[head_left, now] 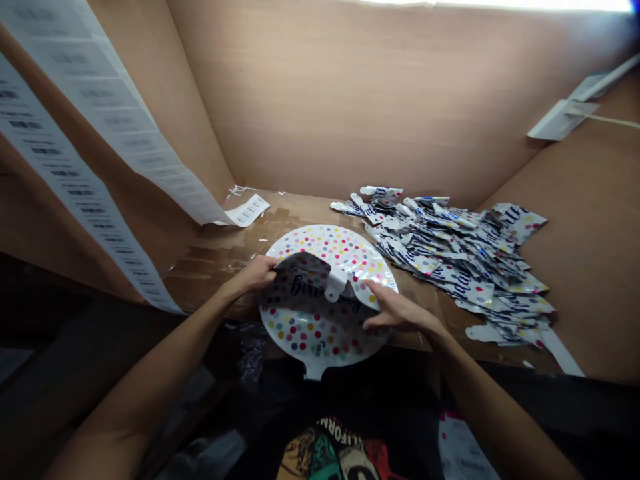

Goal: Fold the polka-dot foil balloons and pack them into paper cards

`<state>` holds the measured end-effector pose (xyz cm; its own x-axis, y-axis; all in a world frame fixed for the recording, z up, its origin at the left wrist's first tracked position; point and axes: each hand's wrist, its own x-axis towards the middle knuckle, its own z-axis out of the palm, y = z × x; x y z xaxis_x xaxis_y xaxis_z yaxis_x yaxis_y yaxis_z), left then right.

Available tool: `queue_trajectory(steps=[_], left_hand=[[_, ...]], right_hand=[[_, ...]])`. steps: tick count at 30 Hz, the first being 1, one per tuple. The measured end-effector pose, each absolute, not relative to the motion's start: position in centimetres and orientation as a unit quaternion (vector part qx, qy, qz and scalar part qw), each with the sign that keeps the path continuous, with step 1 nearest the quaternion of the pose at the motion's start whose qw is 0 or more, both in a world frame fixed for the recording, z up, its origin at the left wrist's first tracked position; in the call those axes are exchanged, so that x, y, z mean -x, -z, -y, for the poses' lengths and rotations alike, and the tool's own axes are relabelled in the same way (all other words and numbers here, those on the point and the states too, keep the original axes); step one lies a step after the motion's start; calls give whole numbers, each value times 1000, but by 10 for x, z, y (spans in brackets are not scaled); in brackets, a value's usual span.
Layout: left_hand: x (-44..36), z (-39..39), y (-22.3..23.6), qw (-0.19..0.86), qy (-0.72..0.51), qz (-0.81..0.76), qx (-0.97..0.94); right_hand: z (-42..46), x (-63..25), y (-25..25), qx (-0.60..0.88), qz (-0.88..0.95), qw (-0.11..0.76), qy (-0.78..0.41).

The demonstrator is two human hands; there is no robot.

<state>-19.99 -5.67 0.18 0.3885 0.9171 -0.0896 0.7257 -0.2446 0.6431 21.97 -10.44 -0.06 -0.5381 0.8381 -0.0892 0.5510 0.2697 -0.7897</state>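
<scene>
A round foil balloon [313,337] with multicoloured polka dots lies flat on the wooden table [215,280] in front of me. Its upper layer is folded back, showing dark blue script and a white tab [337,283]. Its neck tab [313,370] points toward me over the table edge. My left hand [253,277] pinches the folded foil at the left. My right hand [395,313] grips the foil at the right side, with the thumb below the fingers.
A heap of flattened, folded foil balloons [450,267] covers the table's right side, against cardboard walls [340,100]. Long strips of barcode labels [100,160] hang down at the left. A white device or bracket [563,119] sits high on the right wall.
</scene>
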Motion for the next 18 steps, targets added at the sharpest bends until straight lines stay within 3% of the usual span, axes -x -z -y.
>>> queue_trajectory(steps=[5,12,18], left_hand=[[209,16,17,260,-137,-618,-730],[164,-13,22,120,-153,-708,-679],[135,7,50,67,-102,-595,-794]], right_hand=[[105,-246,32,548,699,249,-385],[35,-222,38,749,631,114,-167],[38,-204,46,767,631,59,-98]])
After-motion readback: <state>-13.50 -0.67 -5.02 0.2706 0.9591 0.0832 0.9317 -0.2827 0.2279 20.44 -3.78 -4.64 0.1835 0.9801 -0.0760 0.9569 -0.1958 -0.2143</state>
